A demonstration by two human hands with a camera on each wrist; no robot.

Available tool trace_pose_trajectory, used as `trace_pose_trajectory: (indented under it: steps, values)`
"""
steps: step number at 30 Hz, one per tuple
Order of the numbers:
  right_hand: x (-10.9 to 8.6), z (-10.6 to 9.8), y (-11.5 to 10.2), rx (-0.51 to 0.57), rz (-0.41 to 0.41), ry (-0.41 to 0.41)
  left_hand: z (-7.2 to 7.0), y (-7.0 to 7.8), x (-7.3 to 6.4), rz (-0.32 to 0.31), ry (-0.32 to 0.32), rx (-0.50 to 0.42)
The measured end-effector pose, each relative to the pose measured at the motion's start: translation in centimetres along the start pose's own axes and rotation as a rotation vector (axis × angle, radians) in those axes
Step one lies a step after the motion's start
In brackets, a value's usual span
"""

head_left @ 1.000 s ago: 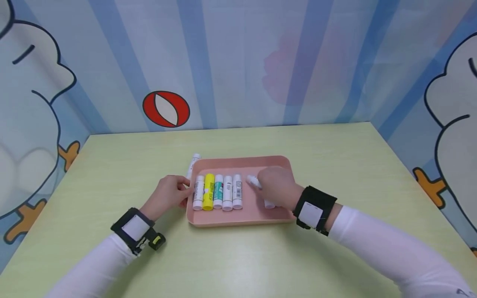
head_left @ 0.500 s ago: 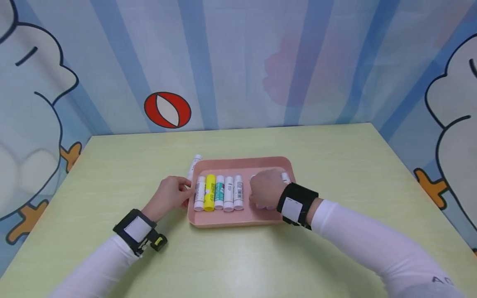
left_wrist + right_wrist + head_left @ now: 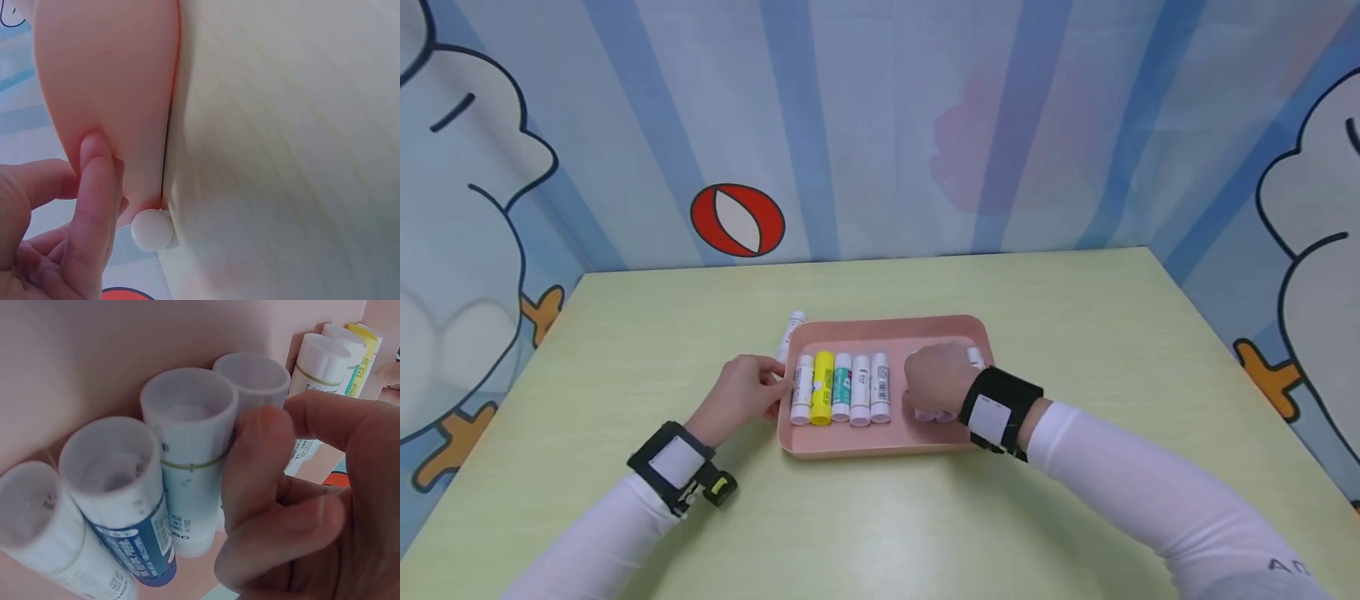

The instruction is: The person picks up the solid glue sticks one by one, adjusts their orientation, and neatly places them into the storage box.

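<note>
A pink tray (image 3: 887, 332) holds a row of glue sticks in its left half: a yellow glue stick (image 3: 822, 388), one with a teal label (image 3: 841, 388) and several white ones. My left hand (image 3: 745, 390) pinches the tray's left wall between thumb and fingers. Over the right half, my right hand (image 3: 942, 377) pinches a white glue stick (image 3: 251, 375) by its upper end. Beside that stick, in the right wrist view, lie another white glue stick (image 3: 190, 425), a blue-labelled one (image 3: 134, 531) and a white one (image 3: 44, 519). My right hand mostly covers this group in the head view.
A loose white glue stick (image 3: 792, 332) lies on the pale table (image 3: 880, 533) against the tray's back left corner. A blue striped backdrop (image 3: 880, 150) rises behind the table and along its sides.
The right hand has moved left and laid the tilted glue stick down beside the others in the tray's right half. The left hand has stayed on the tray.
</note>
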State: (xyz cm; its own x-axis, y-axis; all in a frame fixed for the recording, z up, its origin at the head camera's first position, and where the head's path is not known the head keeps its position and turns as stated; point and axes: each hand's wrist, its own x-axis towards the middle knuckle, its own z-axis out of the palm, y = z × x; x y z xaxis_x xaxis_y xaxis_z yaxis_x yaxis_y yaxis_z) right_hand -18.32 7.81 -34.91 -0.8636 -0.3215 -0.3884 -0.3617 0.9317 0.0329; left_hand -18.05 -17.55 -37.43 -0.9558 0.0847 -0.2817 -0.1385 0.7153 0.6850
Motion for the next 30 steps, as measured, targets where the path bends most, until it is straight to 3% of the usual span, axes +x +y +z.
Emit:
trace_pose_trajectory:
  steps: [6, 11, 16, 24, 30]
  values:
    - [-0.4, -0.5, 0.5, 0.077, -0.021, 0.023, -0.1, 0.0, -0.1, -0.001, 0.000, 0.000]
    - [-1.2, -1.8, 2.0, 0.085, -0.034, 0.137, -0.1, 0.0, -0.1, 0.008, 0.002, 0.004]
    - [-2.5, -2.1, 4.7, 0.184, 0.003, 0.262, -0.1, 0.1, -0.2, 0.006, 0.000, -0.003]
    - [-4.2, 1.2, 9.5, 0.315, 0.092, 0.318, -0.1, 0.1, -0.3, 0.021, 0.002, 0.008]
    - [-4.2, 3.4, 10.7, 0.439, 0.120, 0.275, 0.0, 0.0, -0.2, 0.031, 0.008, 0.003]
